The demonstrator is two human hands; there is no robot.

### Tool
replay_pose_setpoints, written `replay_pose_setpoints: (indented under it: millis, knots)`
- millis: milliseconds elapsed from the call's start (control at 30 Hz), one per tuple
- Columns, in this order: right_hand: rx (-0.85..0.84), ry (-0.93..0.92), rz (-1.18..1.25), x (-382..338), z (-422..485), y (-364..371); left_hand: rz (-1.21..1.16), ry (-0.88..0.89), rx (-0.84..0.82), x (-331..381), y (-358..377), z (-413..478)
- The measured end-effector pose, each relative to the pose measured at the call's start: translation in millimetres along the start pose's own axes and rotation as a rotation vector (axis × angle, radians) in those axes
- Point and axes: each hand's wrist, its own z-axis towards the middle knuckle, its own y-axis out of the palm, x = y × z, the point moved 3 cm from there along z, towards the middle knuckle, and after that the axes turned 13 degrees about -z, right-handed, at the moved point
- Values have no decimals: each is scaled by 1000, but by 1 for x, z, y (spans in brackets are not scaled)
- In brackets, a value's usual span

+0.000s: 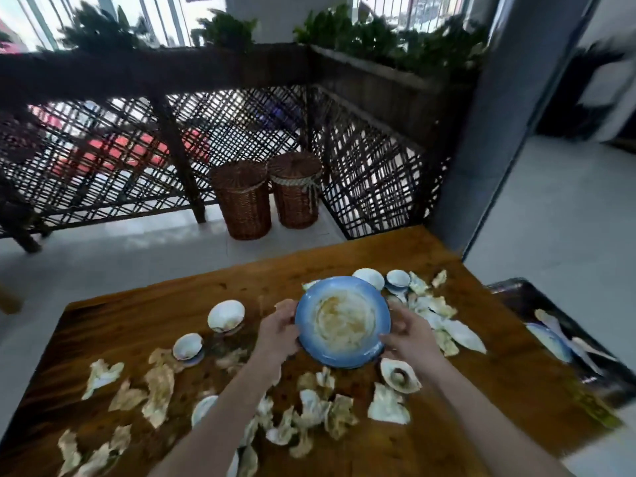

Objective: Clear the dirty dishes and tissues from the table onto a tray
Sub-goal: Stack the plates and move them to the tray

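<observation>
You hold a dirty blue plate (342,321) above the table (481,373).
Your left hand (278,332) and right hand (407,333) grip its opposite rims; brown sauce smears its pale centre.

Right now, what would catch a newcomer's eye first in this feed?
The smeared blue plate, gripped by its rim in the left hand and right hand above the middle of the wooden table. Around it lie stained crumpled tissues and small white bowls; a dark tray sits at the table's right edge.
</observation>
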Motion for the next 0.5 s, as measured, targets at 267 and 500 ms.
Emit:
replay_pose_setpoints:
  millis: [267,500]
  knots:
    - [124,20,3,38,-63,-129,80,-13,-106,-2,147,-34]
    - [227,33,60,72,-92,-214,3,-44,-215,-16,244,-44]
